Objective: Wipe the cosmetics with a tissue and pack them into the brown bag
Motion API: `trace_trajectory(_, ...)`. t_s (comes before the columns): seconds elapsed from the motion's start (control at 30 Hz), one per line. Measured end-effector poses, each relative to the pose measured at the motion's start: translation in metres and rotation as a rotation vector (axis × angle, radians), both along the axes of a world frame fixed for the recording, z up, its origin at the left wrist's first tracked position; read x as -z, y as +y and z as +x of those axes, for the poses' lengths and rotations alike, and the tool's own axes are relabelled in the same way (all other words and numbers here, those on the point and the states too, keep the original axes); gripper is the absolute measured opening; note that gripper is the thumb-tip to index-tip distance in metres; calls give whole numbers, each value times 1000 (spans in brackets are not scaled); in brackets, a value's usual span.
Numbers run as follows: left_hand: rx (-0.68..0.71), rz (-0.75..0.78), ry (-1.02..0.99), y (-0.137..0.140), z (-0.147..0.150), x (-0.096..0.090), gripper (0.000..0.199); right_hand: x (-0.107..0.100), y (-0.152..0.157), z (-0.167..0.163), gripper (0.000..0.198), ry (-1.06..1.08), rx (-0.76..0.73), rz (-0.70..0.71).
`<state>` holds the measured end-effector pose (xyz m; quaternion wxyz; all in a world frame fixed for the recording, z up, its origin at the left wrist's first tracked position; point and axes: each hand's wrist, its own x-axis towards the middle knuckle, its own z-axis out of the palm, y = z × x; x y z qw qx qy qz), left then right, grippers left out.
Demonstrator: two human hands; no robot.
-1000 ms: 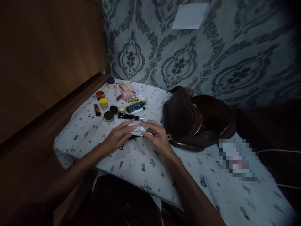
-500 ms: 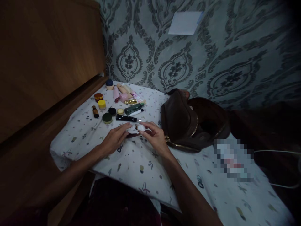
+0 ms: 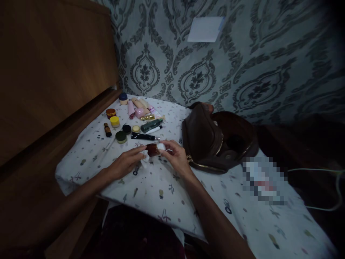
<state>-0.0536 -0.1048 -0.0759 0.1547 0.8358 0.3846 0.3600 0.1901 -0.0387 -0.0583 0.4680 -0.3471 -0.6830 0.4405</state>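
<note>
A small amber-brown bottle [image 3: 152, 149] with a white cap [image 3: 161, 147] lies sideways between my hands, just above the patterned cloth. My right hand [image 3: 177, 157] pinches it at the cap end. At the bottle's other end, my left hand [image 3: 122, 164] is closed on a crumpled white tissue [image 3: 145, 159], its fingertips against the brown glass. Right behind the bottle lies a black tube [image 3: 142, 136] with a silvery tip. A dark-green-lidded jar [image 3: 121, 136] stands beyond my left hand.
More cosmetics sit farther back, among them a yellow-lidded jar [image 3: 114, 121], a dark green tube [image 3: 151, 125] and a pink tube [image 3: 131, 108]. A brown bag [image 3: 202, 140] with an open zip stands right of my hands. A wooden cabinet [image 3: 59, 54] borders the left side.
The tissue has slid left off the bottle, and more brown glass shows. My left hand has moved slightly left and down, while my right hand keeps its hold at the cap.
</note>
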Motion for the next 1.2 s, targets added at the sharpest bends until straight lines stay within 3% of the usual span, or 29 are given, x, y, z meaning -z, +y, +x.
trace_trajectory(0.2, -83, -97, -69, 3, -5, -2, 24, 1, -4, -4, 28, 7, 7, -66)
trace_trajectory(0.4, -174, -280, -167, 2, 3, -19, 21, -7, -9, -7, 25, 16, 31, -73)
trace_trajectory(0.53, -137, -321, -253, 2, 16, -31, 26, -12, -15, -11, 29, 92, 15, -140)
trace_trajectory(0.8, -133, -288, -285, 10, 27, -35, 26, -13, -15, -9, 34, 16, 90, -70)
trace_trajectory(0.93, -171, -286, -228, 12, 24, -35, 25, -12, -11, -8, 35, 36, 89, -145)
trace_trajectory(1.2, -90, 17, -106, 7, 46, -42, 26, -11, -10, -10, 44, 68, 109, -262)
